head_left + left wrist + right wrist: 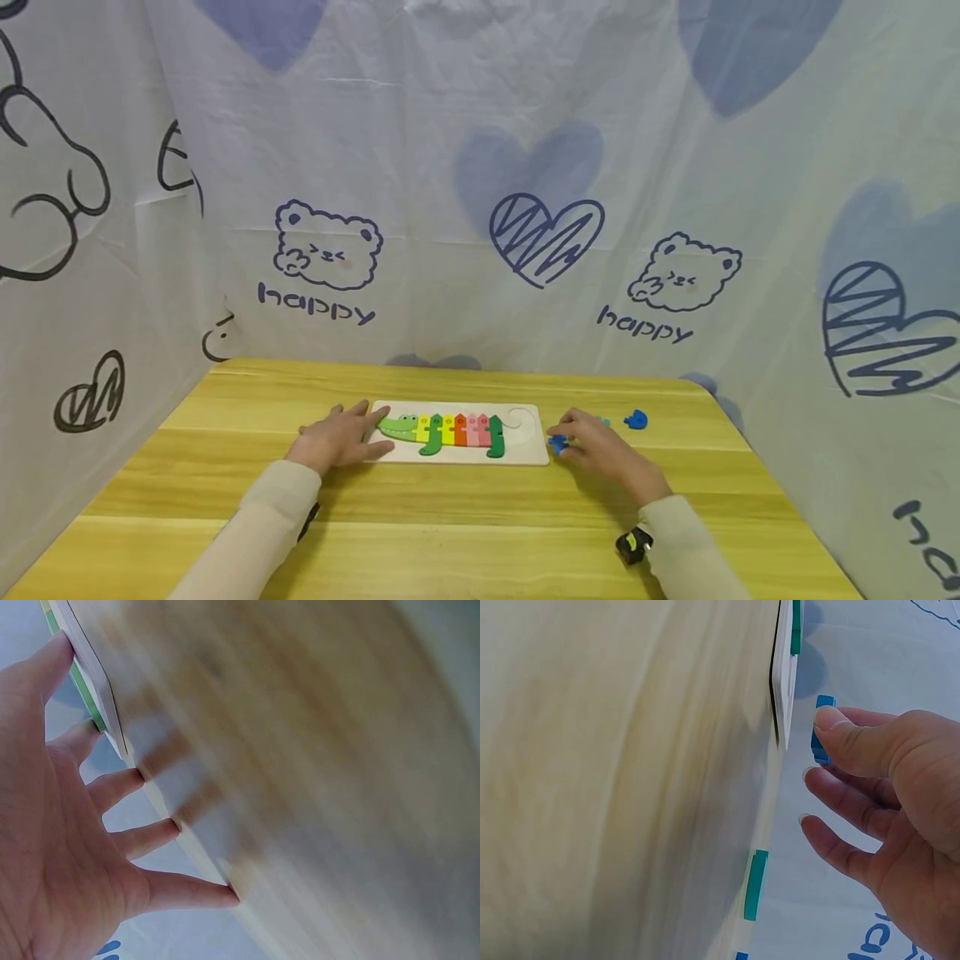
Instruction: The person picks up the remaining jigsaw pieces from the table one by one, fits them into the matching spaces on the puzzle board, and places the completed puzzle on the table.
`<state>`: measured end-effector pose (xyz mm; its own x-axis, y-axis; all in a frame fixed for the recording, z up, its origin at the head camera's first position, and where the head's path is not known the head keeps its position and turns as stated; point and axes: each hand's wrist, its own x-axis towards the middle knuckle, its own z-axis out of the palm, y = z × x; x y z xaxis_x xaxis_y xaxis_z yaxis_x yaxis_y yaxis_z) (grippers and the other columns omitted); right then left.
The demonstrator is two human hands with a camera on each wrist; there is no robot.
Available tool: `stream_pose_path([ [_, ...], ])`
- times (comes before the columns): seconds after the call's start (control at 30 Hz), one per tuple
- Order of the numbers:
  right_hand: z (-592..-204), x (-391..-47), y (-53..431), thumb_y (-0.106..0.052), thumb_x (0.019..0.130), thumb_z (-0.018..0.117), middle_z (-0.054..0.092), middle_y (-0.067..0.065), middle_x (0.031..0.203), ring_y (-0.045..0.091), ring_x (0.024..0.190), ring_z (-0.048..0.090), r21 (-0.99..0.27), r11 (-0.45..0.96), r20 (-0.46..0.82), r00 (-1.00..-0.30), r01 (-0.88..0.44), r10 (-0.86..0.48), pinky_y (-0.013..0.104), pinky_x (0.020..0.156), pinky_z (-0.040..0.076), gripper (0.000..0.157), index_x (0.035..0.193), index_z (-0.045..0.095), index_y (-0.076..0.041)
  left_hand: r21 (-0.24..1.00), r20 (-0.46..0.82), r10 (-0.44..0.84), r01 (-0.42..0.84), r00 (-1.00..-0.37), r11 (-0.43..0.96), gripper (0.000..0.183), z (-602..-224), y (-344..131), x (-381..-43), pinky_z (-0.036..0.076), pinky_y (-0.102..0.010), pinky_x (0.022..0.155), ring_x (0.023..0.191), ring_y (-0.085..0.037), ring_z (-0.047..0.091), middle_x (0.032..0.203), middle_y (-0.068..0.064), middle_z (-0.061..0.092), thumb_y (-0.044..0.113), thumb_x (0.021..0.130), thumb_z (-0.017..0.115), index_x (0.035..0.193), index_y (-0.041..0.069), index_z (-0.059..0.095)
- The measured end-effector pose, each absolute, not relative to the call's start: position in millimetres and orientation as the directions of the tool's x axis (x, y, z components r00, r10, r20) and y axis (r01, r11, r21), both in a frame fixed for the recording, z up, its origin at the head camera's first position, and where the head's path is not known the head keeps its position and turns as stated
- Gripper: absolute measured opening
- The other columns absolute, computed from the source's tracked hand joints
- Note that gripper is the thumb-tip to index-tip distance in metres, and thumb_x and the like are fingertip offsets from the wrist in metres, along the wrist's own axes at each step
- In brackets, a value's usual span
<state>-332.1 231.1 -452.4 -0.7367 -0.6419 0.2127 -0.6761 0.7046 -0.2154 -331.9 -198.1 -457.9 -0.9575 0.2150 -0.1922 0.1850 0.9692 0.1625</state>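
A crocodile puzzle board (525, 454) lies on the table, with a green head, yellow, green, orange and pink body pieces and two dark green legs in it. At its right end only a drawn curl shows. My left hand (341, 437) is spread at the board's left end; in the left wrist view its thumb (56, 664) touches the board's edge and other fingertips rest on the table. My right hand (603, 450) pinches a blue puzzle piece (819, 735) between thumb and fingers, held above the table just right of the board.
Beyond the right hand lie another blue puzzle piece (636, 419) and a teal piece (756, 885), partly hidden by that hand in the head view. The wooden table (450, 533) meets a printed white curtain (442, 325) at the back and sides.
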Motion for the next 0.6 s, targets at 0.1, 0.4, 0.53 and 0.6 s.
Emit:
stream_pose_path([
  [0.1, -452.8, -332.7, 228.8, -0.009, 0.085, 0.070, 0.061, 0.008, 0.106, 0.018, 0.092, 0.058, -0.207, 0.709, 0.213, -0.739, -0.674, -0.640, 0.033, 0.079, 0.054, 0.033, 0.117, 0.068, -0.005, 0.161, -0.190, 0.215, 0.185, -0.958, 0.969, 0.078, -457.7, -198.7, -331.7, 0.023, -0.089, 0.080, 0.138, -0.056, 0.022, 0.158, -0.014, 0.024, 0.072, 0.085, 0.043, 0.150, 0.032, 0.028],
  [0.4, -447.7, -332.4, 218.8, -0.011, 0.086, 0.070, 0.060, 0.006, 0.108, 0.019, 0.094, 0.057, -0.216, 0.742, 0.184, -0.773, -0.635, -0.607, 0.035, 0.081, 0.053, 0.034, 0.120, 0.067, -0.009, 0.170, -0.181, 0.221, 0.191, -0.958, 0.967, 0.078, -457.5, -199.3, -330.0, 0.023, -0.089, 0.079, 0.138, -0.056, 0.022, 0.157, -0.014, 0.025, 0.072, 0.085, 0.044, 0.150, 0.032, 0.029],
  [0.53, -446.5, -333.4, 212.4, -0.012, 0.085, 0.070, 0.061, 0.005, 0.108, 0.017, 0.094, 0.056, -0.207, 0.753, 0.190, -0.780, -0.625, -0.596, 0.035, 0.082, 0.053, 0.034, 0.119, 0.068, -0.010, 0.169, -0.176, 0.223, 0.193, -0.959, 0.967, 0.078, -457.6, -199.7, -330.1, 0.024, -0.088, 0.079, 0.138, -0.056, 0.022, 0.157, -0.014, 0.026, 0.072, 0.085, 0.044, 0.150, 0.031, 0.029],
  [0.6, -446.2, -333.9, 209.6, -0.012, 0.085, 0.071, 0.061, 0.005, 0.108, 0.017, 0.094, 0.055, -0.209, 0.757, 0.188, -0.785, -0.619, -0.590, 0.035, 0.084, 0.053, 0.034, 0.119, 0.068, -0.010, 0.167, -0.175, 0.225, 0.196, -0.958, 0.966, 0.078, -457.3, -199.4, -329.8, 0.024, -0.088, 0.079, 0.137, -0.057, 0.022, 0.157, -0.014, 0.026, 0.072, 0.085, 0.044, 0.150, 0.031, 0.029],
])
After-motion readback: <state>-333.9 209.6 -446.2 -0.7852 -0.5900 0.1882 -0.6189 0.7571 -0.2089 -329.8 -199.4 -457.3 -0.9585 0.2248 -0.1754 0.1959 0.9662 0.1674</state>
